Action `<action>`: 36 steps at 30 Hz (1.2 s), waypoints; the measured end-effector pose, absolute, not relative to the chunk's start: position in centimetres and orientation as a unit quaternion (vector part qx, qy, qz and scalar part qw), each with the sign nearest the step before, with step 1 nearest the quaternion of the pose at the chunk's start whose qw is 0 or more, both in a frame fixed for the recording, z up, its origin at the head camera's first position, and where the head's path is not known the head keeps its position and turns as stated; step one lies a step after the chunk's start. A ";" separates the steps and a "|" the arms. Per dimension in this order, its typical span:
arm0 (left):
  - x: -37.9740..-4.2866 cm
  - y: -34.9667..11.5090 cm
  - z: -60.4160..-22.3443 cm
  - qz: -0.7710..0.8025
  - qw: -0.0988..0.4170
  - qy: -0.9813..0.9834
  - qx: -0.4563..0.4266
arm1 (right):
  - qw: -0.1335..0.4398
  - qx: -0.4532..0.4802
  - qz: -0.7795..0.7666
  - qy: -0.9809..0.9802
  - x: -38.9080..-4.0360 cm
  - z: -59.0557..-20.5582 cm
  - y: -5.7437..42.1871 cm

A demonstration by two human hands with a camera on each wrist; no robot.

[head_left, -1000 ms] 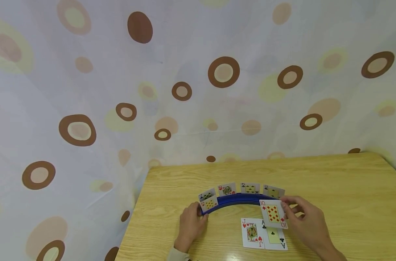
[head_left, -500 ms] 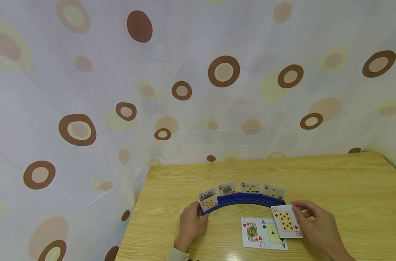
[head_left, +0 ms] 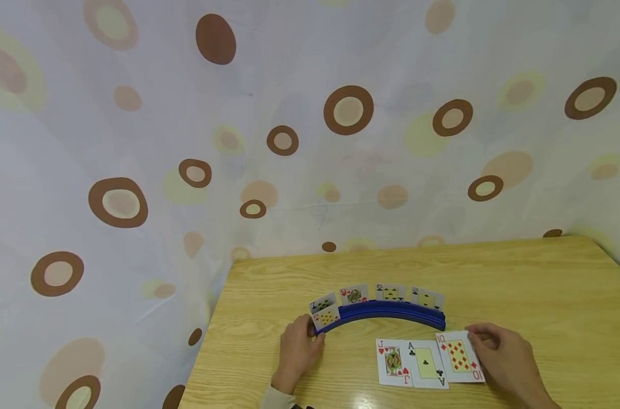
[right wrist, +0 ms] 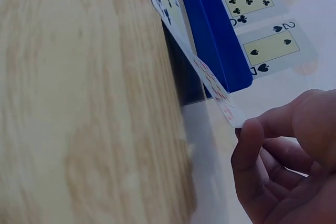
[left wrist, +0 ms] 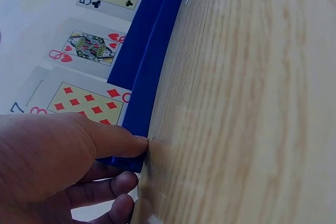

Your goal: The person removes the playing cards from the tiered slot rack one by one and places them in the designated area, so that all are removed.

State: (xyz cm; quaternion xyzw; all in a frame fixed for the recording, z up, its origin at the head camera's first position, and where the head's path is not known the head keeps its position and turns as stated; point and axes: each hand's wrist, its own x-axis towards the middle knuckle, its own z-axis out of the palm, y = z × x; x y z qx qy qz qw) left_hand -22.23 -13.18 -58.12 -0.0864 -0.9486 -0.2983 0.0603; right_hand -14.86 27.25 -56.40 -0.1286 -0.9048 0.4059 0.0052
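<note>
My left hand (head_left: 297, 349) grips the left end of a curved blue card holder (head_left: 386, 308), thumb on its front side in the left wrist view. A diamond card (head_left: 326, 318) stands at that end, partly in front of a black seven (head_left: 322, 303). Farther along the holder stand the queen of hearts (head_left: 354, 295), five of clubs (head_left: 390, 293) and two of spades (head_left: 426, 299). My right hand (head_left: 509, 359) pinches the ten of diamonds (head_left: 460, 358) by its upper right corner. Its left edge meets the ace of clubs (head_left: 425, 364), which lies beside the jack of hearts (head_left: 393, 363).
The holder and loose cards are on a wooden table (head_left: 555, 295). Behind the table hangs a pale curtain (head_left: 392, 57) with brown and yellow circles. The loose cards lie in front of the holder's right half.
My right hand has moved right and toward me with the ten of diamonds, from over the ace of clubs to beside it. The left hand stays at the holder's end.
</note>
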 end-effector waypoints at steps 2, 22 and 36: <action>-22.2 -13.2 -58.2 -0.299 0.060 -0.949 -0.086 | 0.000 -0.127 0.406 -0.905 -14.8 -56.6 27.4; -22.2 -13.1 -58.0 -0.305 0.064 -0.946 -0.084 | -0.045 -0.133 0.411 -0.901 -14.7 -57.2 27.4; -22.2 -13.1 -58.0 -0.306 0.058 -0.947 -0.081 | -0.042 -0.125 0.394 -0.909 -14.7 -57.2 27.6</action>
